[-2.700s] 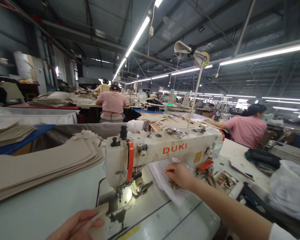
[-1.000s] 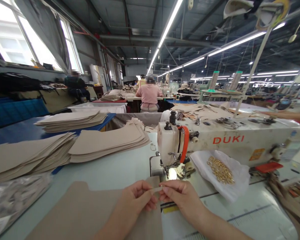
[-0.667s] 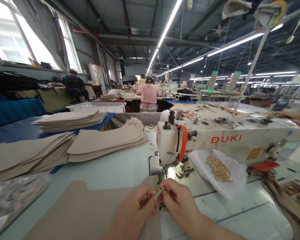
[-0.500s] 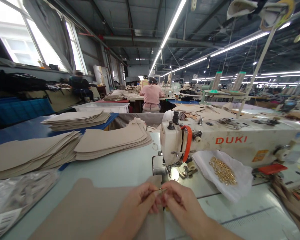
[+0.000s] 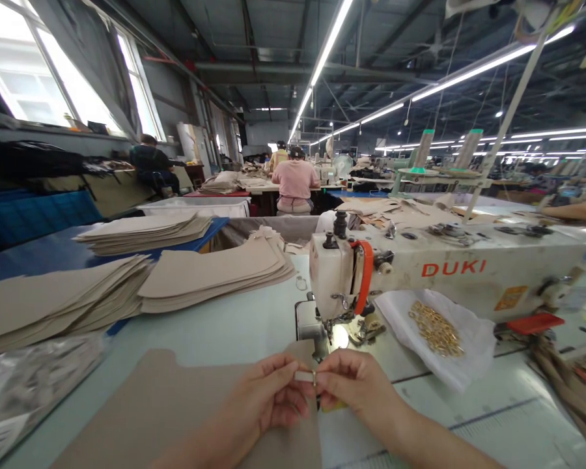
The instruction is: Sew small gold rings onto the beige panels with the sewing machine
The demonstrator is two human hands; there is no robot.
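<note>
My left hand [image 5: 268, 398] and my right hand [image 5: 354, 387] meet low in the middle, both pinched on a small beige strip [image 5: 303, 376] with a gold ring on it. Under them lies a large beige cut panel [image 5: 176, 410] on the pale table. Just beyond stands the white DUKI sewing machine [image 5: 449, 270], its needle [image 5: 329, 326] a short way past my fingertips. A white cloth [image 5: 463, 355] holding a pile of gold rings [image 5: 435, 329] sits under the machine arm, to the right of my right hand.
Stacks of beige cut panels [image 5: 215, 273] cover the left and back of the table, with a clear plastic bag [image 5: 29, 384] at front left. Brown straps [image 5: 566, 384] lie at far right. Other people in pink shirts [image 5: 295, 185] sit at benches further back.
My right hand left the pile of gold rings and came to meet my left hand over the beige panel. Both hands now pinch the small strip with a ring on it.
</note>
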